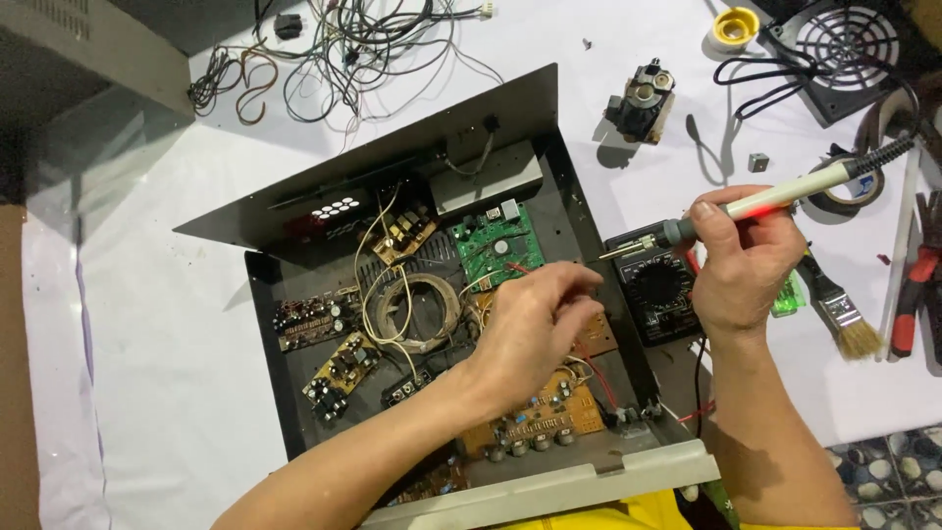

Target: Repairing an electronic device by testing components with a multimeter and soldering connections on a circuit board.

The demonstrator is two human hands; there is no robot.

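Observation:
An opened dark metal amplifier chassis lies on a white sheet, with a green circuit board, several brown boards and a coil of pale wire inside. My left hand reaches into the chassis over a brown board, fingers pinched together near a red wire; what it pinches is hidden. My right hand grips a white soldering iron with a red glowing band, its tip pointing left toward the chassis wall. A black multimeter sits just below the iron.
A tangle of wires lies at the back. A small motor part, yellow tape roll, black fan, paintbrush and red-handled pliers lie to the right. Tiled floor shows at the bottom right.

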